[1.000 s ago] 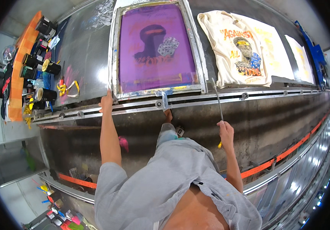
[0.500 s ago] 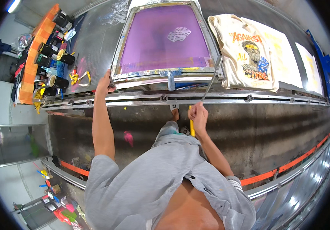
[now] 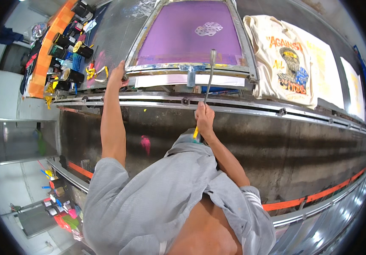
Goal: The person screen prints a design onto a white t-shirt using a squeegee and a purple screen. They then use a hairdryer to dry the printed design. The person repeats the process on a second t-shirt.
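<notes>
A silk-screen printing frame (image 3: 247, 46) with purple mesh lies on the long table in front of me. A pale dice design shows in the mesh. My left hand (image 3: 117, 76) grips the frame's near left corner, its fingers curled round the edge beside a dark knob. My right hand (image 3: 204, 117) is closed round a long metal wrench (image 3: 210, 78) with a yellow handle. The shaft points up and away, its socket-like head in front of the frame's near edge. Blue tape (image 3: 191, 74) hangs over the middle of that edge.
To the frame's right lies a cream printed T-shirt (image 3: 283, 59). A metal rail (image 3: 234, 102) runs along the table's near edge. Several dark ink pots (image 3: 83, 50) stand at the left, with a yellow strap (image 3: 102, 74) near them. Another rail with an orange bar (image 3: 285, 204) lies behind me.
My right hand has moved left with the wrench, whose head has swung away from the frame's near right corner toward its middle. My left hand stays at the left corner.
</notes>
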Demonstrator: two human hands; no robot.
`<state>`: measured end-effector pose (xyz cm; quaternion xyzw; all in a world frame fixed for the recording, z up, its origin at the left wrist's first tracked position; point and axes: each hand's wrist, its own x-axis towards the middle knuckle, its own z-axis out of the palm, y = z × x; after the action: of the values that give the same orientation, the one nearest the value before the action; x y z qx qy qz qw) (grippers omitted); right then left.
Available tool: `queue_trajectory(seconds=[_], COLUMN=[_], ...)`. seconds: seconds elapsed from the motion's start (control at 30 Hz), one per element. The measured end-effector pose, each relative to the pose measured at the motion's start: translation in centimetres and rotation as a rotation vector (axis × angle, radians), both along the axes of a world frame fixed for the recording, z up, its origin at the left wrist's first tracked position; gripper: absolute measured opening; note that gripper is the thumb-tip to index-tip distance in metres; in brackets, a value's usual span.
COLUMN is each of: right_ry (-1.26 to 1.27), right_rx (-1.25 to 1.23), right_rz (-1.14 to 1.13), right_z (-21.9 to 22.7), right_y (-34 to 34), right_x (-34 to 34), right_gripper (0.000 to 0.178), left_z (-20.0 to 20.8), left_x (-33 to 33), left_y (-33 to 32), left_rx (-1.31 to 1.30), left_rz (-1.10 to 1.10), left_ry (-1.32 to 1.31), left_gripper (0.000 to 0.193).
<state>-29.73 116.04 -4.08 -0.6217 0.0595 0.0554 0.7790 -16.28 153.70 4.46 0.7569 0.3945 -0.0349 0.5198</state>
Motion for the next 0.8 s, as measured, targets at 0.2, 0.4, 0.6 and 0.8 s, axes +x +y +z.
queue_trajectory(seconds=[0.2,0.4,0.6,0.8], right_ry=[-0.084,-0.057,-0.258,-0.195], right_rx=[-0.192,-0.752,-1.199,-1.457], right_rz=[-0.164,-0.196,-0.219,-0.176], right_z=[-0.8,0.9,0.2,-4.1], right_y=[-4.3,-9.9,-13.2,-15.0], right_x=[0.5,6.0,18.3,28.6], right_gripper=[0.046,0.046,0.041,0.039], left_z=[-3.0,-9.8,-14.4,-13.2], left_x=[0.4,-0.3,-0.3,0.6], left_y=[-2.2,-3.7,-1.1,-3.3], left_rx=[-0.045,-0.046,0.617,0.834], left_rz=[0.125,0.07,-0.191,-0.253], left_ry=[-0.005,-0.033,0.282,0.261], left_gripper=[0.069,0.08,0.088,0.066])
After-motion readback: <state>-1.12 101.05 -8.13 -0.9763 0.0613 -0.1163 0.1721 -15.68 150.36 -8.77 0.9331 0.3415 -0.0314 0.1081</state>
